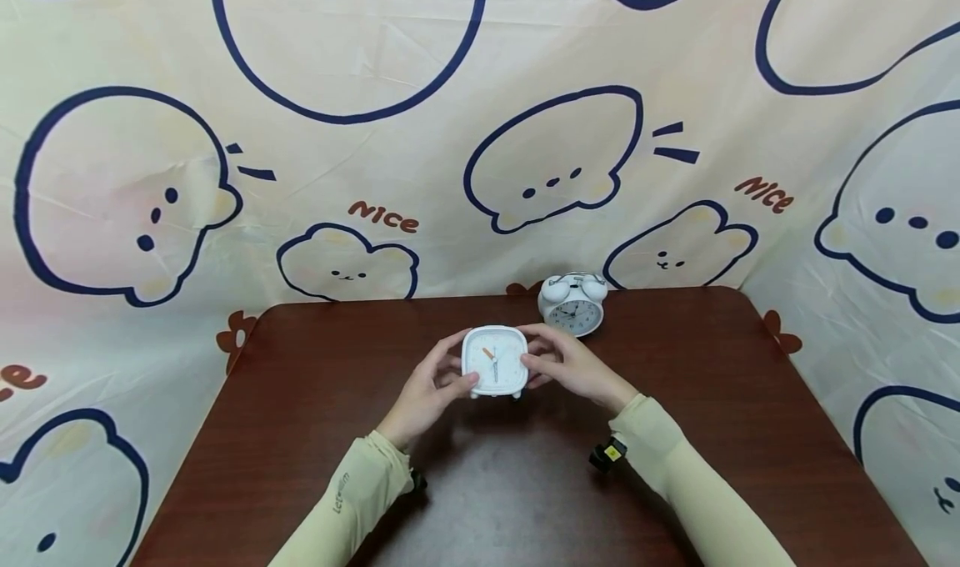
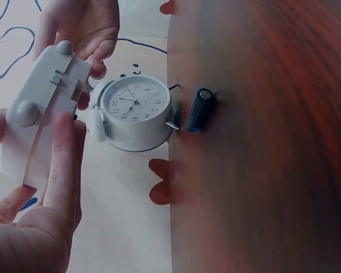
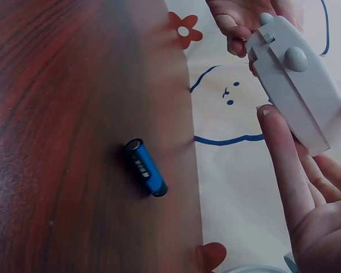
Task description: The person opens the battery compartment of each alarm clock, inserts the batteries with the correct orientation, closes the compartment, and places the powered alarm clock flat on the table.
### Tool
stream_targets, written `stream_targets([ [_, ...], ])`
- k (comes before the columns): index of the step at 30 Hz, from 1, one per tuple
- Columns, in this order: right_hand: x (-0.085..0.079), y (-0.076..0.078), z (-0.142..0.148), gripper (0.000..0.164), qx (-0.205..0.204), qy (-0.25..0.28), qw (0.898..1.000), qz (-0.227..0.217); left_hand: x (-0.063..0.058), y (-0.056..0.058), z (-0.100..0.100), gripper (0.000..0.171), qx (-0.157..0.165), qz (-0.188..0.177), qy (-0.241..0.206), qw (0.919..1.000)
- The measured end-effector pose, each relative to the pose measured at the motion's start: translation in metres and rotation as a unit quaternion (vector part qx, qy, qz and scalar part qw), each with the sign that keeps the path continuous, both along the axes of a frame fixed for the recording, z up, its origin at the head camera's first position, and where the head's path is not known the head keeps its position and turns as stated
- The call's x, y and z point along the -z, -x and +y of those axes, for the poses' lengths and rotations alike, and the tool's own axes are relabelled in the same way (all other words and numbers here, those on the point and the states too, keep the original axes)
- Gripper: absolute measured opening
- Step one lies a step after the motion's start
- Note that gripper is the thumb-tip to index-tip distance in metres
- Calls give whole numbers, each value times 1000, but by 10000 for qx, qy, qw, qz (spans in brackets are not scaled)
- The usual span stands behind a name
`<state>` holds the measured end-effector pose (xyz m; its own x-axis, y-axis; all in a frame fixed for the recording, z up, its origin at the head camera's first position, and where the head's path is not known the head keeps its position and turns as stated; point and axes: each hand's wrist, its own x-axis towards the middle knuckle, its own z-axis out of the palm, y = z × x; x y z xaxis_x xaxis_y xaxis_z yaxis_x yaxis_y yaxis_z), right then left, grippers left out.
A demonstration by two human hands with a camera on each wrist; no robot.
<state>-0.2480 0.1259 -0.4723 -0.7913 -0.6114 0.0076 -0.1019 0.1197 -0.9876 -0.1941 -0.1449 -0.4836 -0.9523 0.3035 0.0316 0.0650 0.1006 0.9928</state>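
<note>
A white square alarm clock with an orange hand on its dial is held upright above the table, dial toward the head camera. My left hand grips its left side, thumb at the lower front corner. On the opposite side my right hand holds it, thumb on the front edge and fingers behind. Both wrist views show the clock's underside with two round feet. Below it a black-and-blue battery lies on the table; in the head view the clock and hands largely hide it.
Behind the right hand, a white twin-bell alarm clock stands near the back edge of the dark brown table. A cloth with cartoon drawings hangs behind and at both sides. Each wrist wears a small black camera mount.
</note>
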Motion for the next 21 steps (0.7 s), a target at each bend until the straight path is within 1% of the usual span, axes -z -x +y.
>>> stream_targets([
  [4,3,-1,2,51,35,44,10000,25,2,0,2,69,68,-70,-25,9999],
  [9,4,-3,4,51,104,16,9999,28,2,0,4,69,151,-73,38,9999],
  [17,2,-6,8,52,199,-77,9998,10,3,1,7,69,191,-250,13,9995],
  [21,2,-5,7,52,212,-127,9997,-27,3,1,8,68,133,-298,-54,9995],
])
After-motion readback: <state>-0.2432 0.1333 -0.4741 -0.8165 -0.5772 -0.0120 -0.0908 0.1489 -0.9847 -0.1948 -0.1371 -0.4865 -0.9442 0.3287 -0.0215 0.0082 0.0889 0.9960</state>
